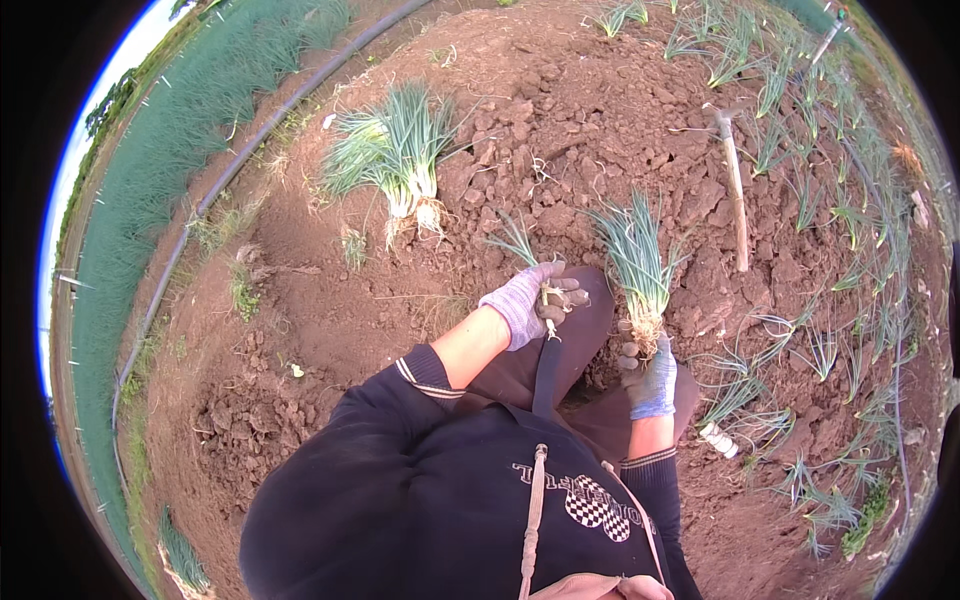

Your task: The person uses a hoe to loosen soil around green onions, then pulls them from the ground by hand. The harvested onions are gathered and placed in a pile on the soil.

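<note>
My left hand (534, 304), in a light knit glove with grey-coated fingers, holds a small green onion plant (517, 244). Its leaves point away from me and its pale stem shows between the fingers. At the root end of a larger bunch of green onions (637, 259) is my right hand (651, 375), in a bluish glove. Its fingers touch the bunch's tangled roots, but whether they grip is hidden. Farther off to the left, a thick bundle of green onions (409, 157) lies on the soil with its white bases and roots toward me.
A wooden-handled hoe (733, 187) lies on cloddy soil at right. Planted onions (817, 195) line the right side, near a white cylindrical object (718, 440). A hose (247, 146) curves along the left beside a dense green crop (172, 165). Another onion bundle (182, 555) lies lower left.
</note>
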Demonstrator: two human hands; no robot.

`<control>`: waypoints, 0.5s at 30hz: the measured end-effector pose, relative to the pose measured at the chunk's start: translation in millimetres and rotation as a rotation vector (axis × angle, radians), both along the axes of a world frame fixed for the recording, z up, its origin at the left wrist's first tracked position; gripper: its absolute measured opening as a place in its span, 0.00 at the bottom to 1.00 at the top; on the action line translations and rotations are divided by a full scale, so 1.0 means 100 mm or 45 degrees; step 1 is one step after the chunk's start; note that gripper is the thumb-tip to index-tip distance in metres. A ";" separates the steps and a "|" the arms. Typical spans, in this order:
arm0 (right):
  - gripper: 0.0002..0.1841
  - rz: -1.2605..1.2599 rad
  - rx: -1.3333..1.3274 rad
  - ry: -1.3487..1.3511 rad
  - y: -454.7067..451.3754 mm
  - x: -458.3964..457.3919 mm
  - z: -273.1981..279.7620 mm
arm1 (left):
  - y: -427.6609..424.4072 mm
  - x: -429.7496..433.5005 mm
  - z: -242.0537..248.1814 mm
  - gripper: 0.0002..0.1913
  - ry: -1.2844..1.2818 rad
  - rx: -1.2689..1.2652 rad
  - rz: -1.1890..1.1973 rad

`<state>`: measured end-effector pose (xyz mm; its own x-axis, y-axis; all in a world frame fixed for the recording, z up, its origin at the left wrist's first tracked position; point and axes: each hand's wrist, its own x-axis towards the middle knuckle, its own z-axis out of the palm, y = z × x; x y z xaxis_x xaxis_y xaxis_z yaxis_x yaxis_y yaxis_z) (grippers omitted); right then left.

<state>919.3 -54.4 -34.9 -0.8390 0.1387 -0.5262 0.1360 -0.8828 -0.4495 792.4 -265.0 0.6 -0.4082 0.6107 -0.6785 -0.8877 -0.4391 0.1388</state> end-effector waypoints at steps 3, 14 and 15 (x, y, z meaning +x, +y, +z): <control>0.18 0.276 0.243 0.162 -0.12 0.09 0.28 | 0.28 0.31 0.02 0.25 0.509 0.008 -0.288; 0.14 0.236 1.429 -0.027 -0.19 0.02 0.63 | 0.56 0.12 -0.01 0.21 1.248 -0.095 -0.321; 0.13 0.239 1.530 -0.037 -0.18 0.02 0.61 | 0.55 0.14 -0.01 0.21 1.234 -0.152 -0.328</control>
